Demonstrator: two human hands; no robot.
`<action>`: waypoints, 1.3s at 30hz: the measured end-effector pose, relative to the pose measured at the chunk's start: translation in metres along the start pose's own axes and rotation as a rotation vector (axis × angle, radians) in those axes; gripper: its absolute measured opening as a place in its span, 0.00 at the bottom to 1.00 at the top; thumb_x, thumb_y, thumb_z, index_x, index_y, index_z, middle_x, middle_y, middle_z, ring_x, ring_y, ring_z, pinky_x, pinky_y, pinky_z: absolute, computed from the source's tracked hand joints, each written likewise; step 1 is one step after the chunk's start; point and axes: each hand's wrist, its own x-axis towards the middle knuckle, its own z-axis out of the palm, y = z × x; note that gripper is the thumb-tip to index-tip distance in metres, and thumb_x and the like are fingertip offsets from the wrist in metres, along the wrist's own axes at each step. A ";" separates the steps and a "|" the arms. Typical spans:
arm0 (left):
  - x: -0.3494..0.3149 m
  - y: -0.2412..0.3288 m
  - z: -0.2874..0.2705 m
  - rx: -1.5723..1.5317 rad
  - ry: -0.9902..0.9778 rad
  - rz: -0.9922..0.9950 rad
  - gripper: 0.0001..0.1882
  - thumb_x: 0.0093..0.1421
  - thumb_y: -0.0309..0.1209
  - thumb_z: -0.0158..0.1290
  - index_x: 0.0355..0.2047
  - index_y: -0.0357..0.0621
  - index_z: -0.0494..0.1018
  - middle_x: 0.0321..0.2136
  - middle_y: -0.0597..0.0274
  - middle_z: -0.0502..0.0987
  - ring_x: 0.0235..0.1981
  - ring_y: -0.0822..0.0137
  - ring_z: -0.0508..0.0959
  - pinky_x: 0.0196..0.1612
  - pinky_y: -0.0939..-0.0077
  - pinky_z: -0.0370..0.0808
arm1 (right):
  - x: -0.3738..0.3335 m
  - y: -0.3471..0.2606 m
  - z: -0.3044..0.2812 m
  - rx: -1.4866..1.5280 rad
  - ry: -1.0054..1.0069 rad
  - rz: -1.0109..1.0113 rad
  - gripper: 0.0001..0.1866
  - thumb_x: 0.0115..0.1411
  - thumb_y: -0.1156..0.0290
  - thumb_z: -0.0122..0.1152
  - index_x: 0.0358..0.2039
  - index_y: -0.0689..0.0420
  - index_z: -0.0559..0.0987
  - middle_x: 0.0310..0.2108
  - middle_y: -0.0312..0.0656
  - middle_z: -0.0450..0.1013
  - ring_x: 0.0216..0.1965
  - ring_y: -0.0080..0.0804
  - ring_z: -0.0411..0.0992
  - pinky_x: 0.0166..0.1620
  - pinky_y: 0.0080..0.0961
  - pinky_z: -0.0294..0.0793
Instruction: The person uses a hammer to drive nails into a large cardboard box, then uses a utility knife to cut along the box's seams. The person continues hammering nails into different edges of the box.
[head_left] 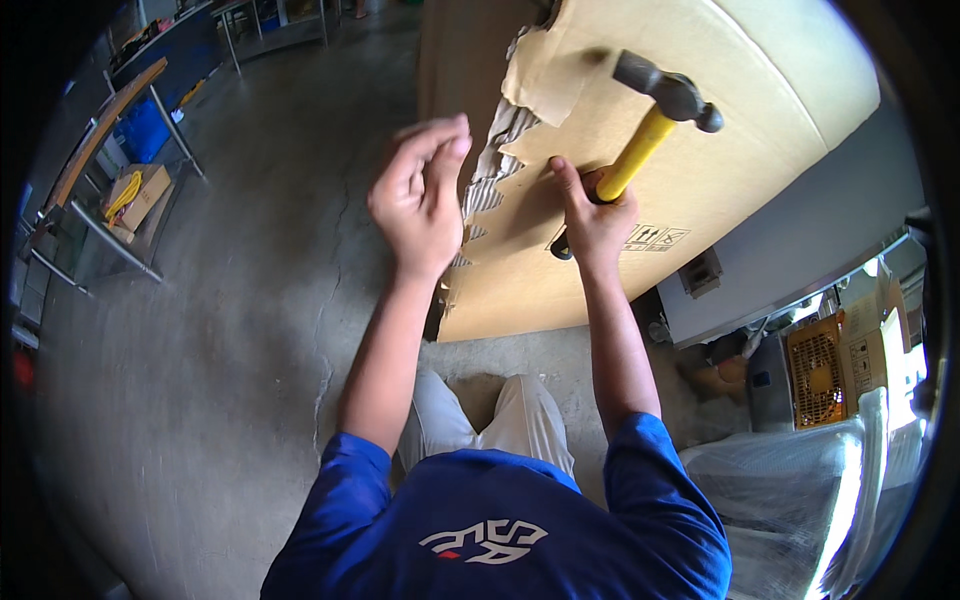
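My right hand [598,222] is wrapped around the yellow handle of a ball-peen hammer [640,155]. Its dark metal head points up and away, and the black handle end shows below my fingers. Just behind the hammer stands a large brown cardboard box [700,130]; the thumb of this hand lies close to its face. Down the box's left edge runs a ragged torn strip [490,180] with the corrugated layer bare. To the left of that strip my left hand [418,200] is raised, fingers curled toward the thumb; anything between them is hidden.
A grey cabinet-like panel [760,240] stands right of the box. Farther right are an orange plastic crate [818,375] and a plastic-wrapped bundle [780,490]. At left, a wood-topped table [105,115] has a small carton [140,200] beneath. The concrete floor [240,330] is cracked.
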 end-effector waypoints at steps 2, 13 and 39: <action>-0.033 -0.004 -0.017 -0.064 0.034 -0.124 0.05 0.68 0.20 0.52 0.43 0.33 0.75 0.39 0.55 0.82 0.39 0.69 0.82 0.48 0.76 0.78 | -0.002 0.004 -0.001 -0.042 0.007 -0.013 0.24 0.55 0.62 0.79 0.16 0.56 0.70 0.15 0.27 0.64 0.18 0.15 0.59 0.23 0.17 0.59; -0.155 -0.020 -0.060 0.043 0.085 -0.693 0.15 0.73 0.28 0.47 0.56 0.36 0.70 0.33 0.62 0.76 0.33 0.75 0.76 0.41 0.76 0.78 | -0.004 0.003 -0.006 -0.060 -0.052 -0.044 0.20 0.56 0.61 0.78 0.22 0.59 0.75 0.17 0.28 0.68 0.20 0.15 0.62 0.25 0.17 0.64; -0.115 0.281 -0.091 0.326 -0.201 -1.218 0.16 0.70 0.25 0.49 0.57 0.36 0.71 0.36 0.55 0.83 0.37 0.69 0.84 0.45 0.74 0.79 | 0.001 0.011 -0.056 -0.297 -0.534 -0.143 0.12 0.61 0.68 0.68 0.34 0.61 0.76 0.28 0.54 0.73 0.26 0.57 0.74 0.30 0.42 0.74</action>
